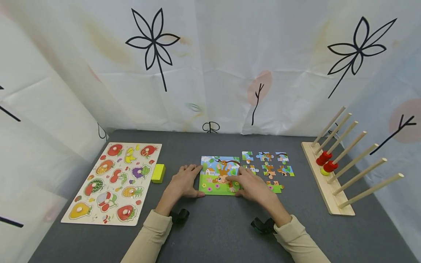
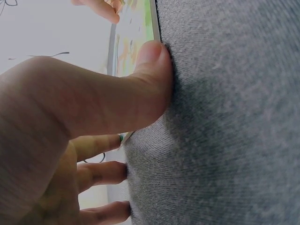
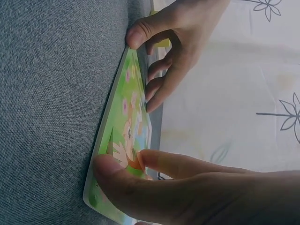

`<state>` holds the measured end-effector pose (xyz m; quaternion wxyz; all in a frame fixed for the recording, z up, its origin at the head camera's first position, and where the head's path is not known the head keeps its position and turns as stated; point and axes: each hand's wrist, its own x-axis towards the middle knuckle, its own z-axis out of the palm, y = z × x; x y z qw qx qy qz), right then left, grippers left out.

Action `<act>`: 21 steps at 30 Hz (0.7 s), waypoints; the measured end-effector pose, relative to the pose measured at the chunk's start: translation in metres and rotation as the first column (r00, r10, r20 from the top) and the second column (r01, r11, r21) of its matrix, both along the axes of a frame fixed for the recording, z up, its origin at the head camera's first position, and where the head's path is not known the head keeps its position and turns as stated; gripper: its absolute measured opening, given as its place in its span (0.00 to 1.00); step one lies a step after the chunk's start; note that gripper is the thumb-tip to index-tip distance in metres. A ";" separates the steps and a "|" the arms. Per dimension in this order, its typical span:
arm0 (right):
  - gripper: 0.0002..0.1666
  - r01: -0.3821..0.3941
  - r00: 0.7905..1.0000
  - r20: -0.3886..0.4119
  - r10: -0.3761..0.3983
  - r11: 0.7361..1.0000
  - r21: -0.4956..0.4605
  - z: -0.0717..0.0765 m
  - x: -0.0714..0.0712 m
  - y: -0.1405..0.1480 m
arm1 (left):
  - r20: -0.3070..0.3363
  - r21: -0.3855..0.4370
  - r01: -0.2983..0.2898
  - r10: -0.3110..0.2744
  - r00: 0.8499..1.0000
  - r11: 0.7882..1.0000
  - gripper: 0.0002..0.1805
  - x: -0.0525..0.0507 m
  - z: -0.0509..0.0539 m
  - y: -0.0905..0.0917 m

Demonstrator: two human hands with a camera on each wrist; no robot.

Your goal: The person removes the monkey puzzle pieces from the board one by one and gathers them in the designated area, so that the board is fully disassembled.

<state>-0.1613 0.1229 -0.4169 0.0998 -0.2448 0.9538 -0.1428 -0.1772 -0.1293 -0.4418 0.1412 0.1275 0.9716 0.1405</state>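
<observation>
A jigsaw puzzle board [image 1: 210,179] with a monkey picture lies flat on the table in front of me. My left hand [image 1: 185,182] rests at its left side, fingers spread. In the left wrist view the thumb [image 2: 152,70] touches the board's edge near a corner. My right hand [image 1: 254,184] is over the board's lower right part. Between its thumb [image 3: 110,168] and index finger it pinches a puzzle piece [image 3: 123,152] with part of the monkey, low against the board. Loose puzzle pieces [image 1: 269,171] lie right of the board, some partly hidden by this hand.
On the left lies a wooden fruit peg board [image 1: 126,177], with a yellow block [image 1: 158,173] beside it. At the right stands a wooden rack [image 1: 323,179] with several slanting pegs and a few red and yellow beads [image 1: 330,166]. White curtains surround the grey table [image 1: 220,230].
</observation>
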 end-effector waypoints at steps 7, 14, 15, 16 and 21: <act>0.31 -0.002 1.000 0.002 0.002 1.000 -0.031 0.000 -0.001 0.005 | 0.005 -0.007 -0.001 0.001 1.000 1.000 0.53 0.000 0.001 0.001; 0.33 0.003 0.999 -0.038 -0.005 0.999 -0.051 0.001 -0.002 0.017 | 0.006 -0.009 -0.003 0.003 1.000 1.000 0.53 0.000 0.001 0.001; 0.33 0.003 0.999 -0.041 -0.005 0.999 -0.052 0.001 -0.002 0.019 | 0.007 -0.009 -0.003 0.003 1.000 1.000 0.53 0.000 0.001 0.001; 0.33 0.003 0.999 -0.045 -0.006 0.999 -0.054 0.002 -0.002 0.022 | 0.008 -0.009 -0.003 0.003 1.000 1.000 0.53 0.000 0.001 0.001; 0.32 -0.003 0.998 -0.067 0.000 0.998 -0.055 0.004 0.001 0.038 | 0.012 -0.009 -0.004 0.004 1.000 1.000 0.53 0.000 0.001 0.001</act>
